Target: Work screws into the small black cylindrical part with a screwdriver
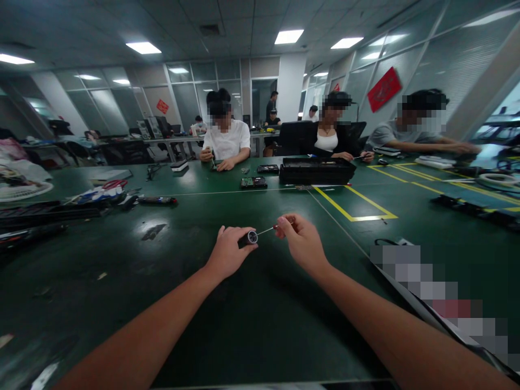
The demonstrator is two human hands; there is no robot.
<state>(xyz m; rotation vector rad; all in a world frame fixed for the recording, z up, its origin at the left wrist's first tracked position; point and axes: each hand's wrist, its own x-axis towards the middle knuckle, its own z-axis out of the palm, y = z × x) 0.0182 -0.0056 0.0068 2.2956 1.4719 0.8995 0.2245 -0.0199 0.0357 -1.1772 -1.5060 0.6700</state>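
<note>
My left hand (231,249) is closed around a dark cylindrical part (252,237) with a pale rim, its round end turned toward my right hand. Between the thumb and fingers of my right hand (299,238) is a thin screwdriver (268,229) with a red handle. Its shaft points left and the tip is at the rim of the cylinder; whether it touches cannot be made out. Both hands are above the green table (244,336).
Beyond my hands are a black tray (317,171) and a circuit board part (254,182). Tools and cables (109,195) lie left, with a black pen-like tool (157,200). A pixelated flat object (439,303) is at right. Several people sit across the table.
</note>
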